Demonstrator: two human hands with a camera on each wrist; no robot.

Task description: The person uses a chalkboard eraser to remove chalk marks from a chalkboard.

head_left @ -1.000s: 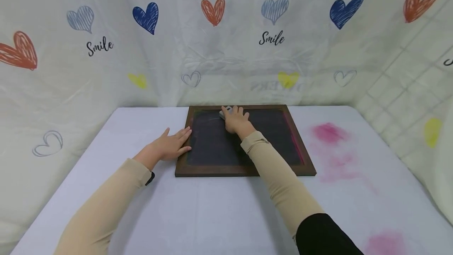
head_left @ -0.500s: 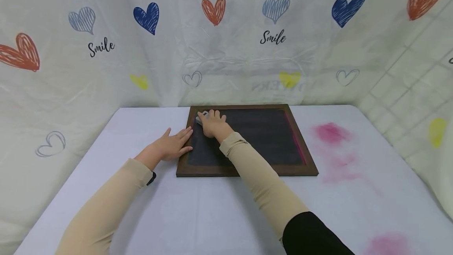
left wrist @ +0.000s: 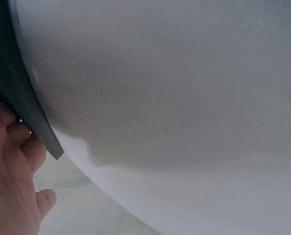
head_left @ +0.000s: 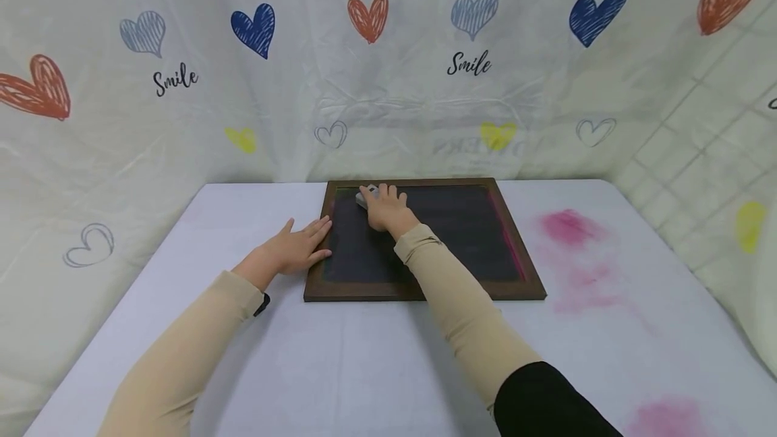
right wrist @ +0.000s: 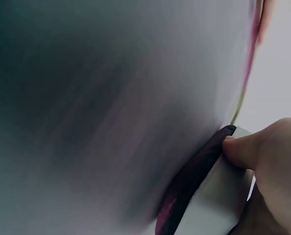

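Observation:
A framed chalkboard point(head_left: 449, 235) with a brown wooden frame lies on the table, pink chalk traces along its right inner edge. My right hand point(head_left: 388, 210) grips a light grey chalkboard eraser point(head_left: 364, 198) near the board's upper left part. In the right wrist view, the thumb presses the side of the eraser point(right wrist: 216, 196), whose dark felt, tinged pink, meets the smudged board surface point(right wrist: 101, 112). My left hand point(head_left: 290, 248) rests with spread, straight fingers on the left side of the frame. The left wrist view shows its fingertips at the frame's edge point(left wrist: 20, 83).
A white cloth covers the table point(head_left: 364, 369). Pink powder smudges point(head_left: 570, 228) mark the cloth right of the board, with another pink patch point(head_left: 664, 417) nearer the front. A pale curtain point(head_left: 413, 86) printed with hearts hangs behind the table.
My right hand slid the eraser left along the board's top to its upper left corner, then slightly back to the right. A faint line near the top is gone. The left hand stayed put.

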